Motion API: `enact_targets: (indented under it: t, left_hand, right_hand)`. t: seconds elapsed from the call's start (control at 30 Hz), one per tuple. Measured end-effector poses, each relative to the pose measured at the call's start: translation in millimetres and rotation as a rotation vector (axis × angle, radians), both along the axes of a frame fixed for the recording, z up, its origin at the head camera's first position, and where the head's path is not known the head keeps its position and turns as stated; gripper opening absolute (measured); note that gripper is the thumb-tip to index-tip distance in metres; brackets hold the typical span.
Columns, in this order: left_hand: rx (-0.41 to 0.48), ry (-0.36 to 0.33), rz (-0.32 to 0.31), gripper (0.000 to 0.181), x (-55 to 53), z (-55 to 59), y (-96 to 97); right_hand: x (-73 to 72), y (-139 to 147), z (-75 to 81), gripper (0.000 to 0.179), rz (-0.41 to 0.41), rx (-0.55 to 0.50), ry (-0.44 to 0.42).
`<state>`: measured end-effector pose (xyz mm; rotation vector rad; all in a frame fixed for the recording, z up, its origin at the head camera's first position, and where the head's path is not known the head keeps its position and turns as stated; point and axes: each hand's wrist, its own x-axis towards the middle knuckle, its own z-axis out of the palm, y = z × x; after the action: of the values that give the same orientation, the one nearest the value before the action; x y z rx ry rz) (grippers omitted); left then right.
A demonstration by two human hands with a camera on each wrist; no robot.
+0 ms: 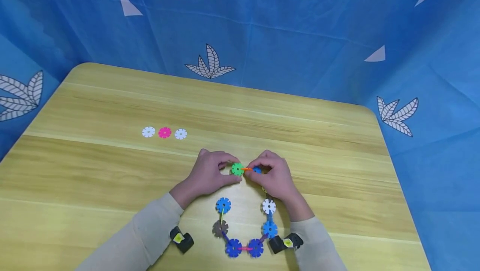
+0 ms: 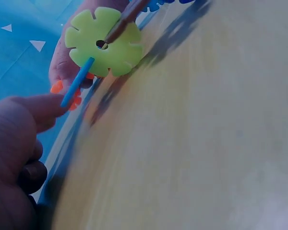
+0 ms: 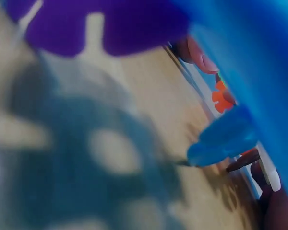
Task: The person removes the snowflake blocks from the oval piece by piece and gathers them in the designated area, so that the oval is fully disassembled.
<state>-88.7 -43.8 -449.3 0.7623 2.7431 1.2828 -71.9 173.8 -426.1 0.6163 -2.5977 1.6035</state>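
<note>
In the head view my left hand [image 1: 208,174] pinches a green notched plastic disc [image 1: 237,169] between thumb and fingers. My right hand [image 1: 276,177] pinches an orange disc [image 1: 246,169], seen edge-on and meeting the green one. Inside the curl of the right hand is a blue disc [image 1: 257,170]. From there a chain of linked discs curves down past a white disc [image 1: 268,206], dark blue discs [image 1: 233,248] and a brown disc [image 1: 220,229] to a blue end disc [image 1: 223,205]. The left wrist view shows a yellow-green chain disc [image 2: 105,43] close up.
Two white discs [image 1: 148,131] and a pink disc [image 1: 164,132] lie in a row farther back on the wooden table [image 1: 318,137]. A blue curtain [image 1: 262,25] with leaf prints hangs behind. Each wrist wears a black camera strap [image 1: 181,239].
</note>
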Motion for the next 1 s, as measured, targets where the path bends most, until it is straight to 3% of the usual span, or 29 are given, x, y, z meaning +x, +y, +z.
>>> enact_targets:
  t: [0.2,0.5,0.57,0.8,1.0]
  left_hand:
    - [-0.009,0.015,-0.011,0.041,0.5,-2.1,1.1]
    - [0.047,0.025,-0.032,0.036,2.4,-3.4,-1.6]
    - [0.06,0.025,-0.041,0.035,2.8,-3.6,-2.1]
    - [0.091,0.031,-0.065,0.035,3.8,-4.1,-5.0]
    - [0.117,0.034,-0.075,0.035,4.7,-5.7,-7.7]
  right_hand:
    - [3.3,-2.6,14.4,0.005,0.003,-0.003,-0.054]
    - [4.4,-1.3,10.2,0.006,0.018,-0.024,-0.013]
    - [4.5,-0.5,8.3,0.006,0.02,-0.03,-0.005]
    - [-5.6,10.6,-29.3,0.006,0.042,-0.041,0.04]
    - [-6.2,8.6,-28.9,0.007,0.04,-0.022,0.06]
